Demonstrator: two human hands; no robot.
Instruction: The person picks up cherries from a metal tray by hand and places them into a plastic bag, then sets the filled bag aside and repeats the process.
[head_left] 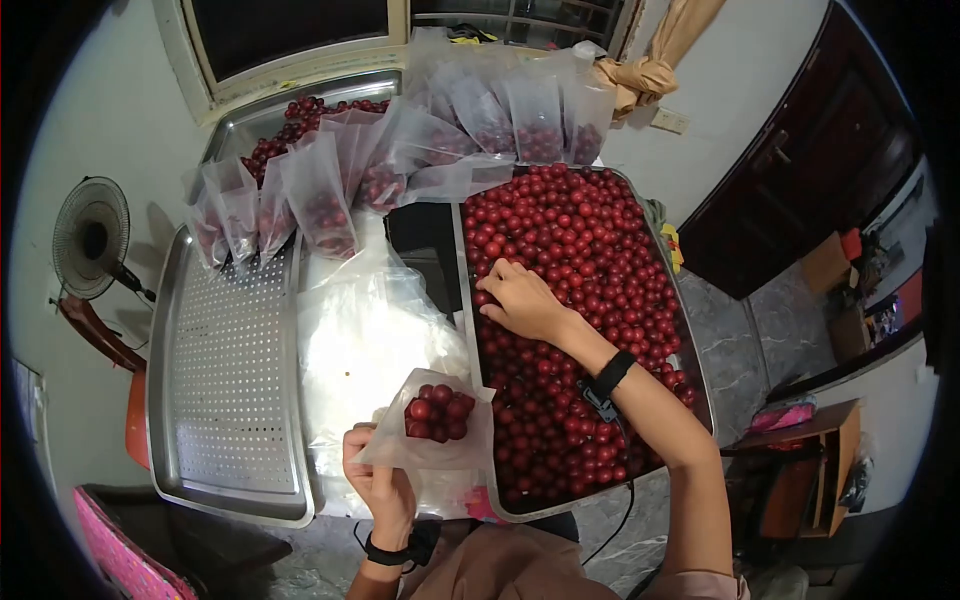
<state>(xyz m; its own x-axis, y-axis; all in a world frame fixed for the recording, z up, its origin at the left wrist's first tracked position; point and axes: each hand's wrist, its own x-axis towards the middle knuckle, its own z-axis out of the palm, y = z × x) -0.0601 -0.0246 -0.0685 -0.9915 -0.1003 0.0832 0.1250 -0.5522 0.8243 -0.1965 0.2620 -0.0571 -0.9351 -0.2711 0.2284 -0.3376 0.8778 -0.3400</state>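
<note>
Far left, a fan (92, 235) by the wall. Next, a perforated metal tray (225, 380), its far end under some of the filled bags (325, 215). These translucent bags hold red fruit and lean in a row over the back, with more bunched to the right near the window. Behind them, a back tray (222, 130) with loose red fruit.

Middle: flat plastic sheeting or empty bags (365, 340), glare makes it hard to say which. At its near end the left hand (378, 480), black band on wrist, holds an open bag (455, 455), fingers pinching its left side, some partly hidden behind the plastic. Bag mouth faces up, a small cluster of round dark red fruit inside; bag sits just beside the big tray's left rim.

Behind, a black box (425, 235) between sheeting and big tray.

Right: big tray (462, 260) full of loose round red fruit (580, 230). Right hand (525, 303), palm down, reaches in near the left rim, fingers bent and slightly parted, tips at the fruit; can't tell if they grip any. Black strap on that wrist. Far right, a dark door (800, 150).
</note>
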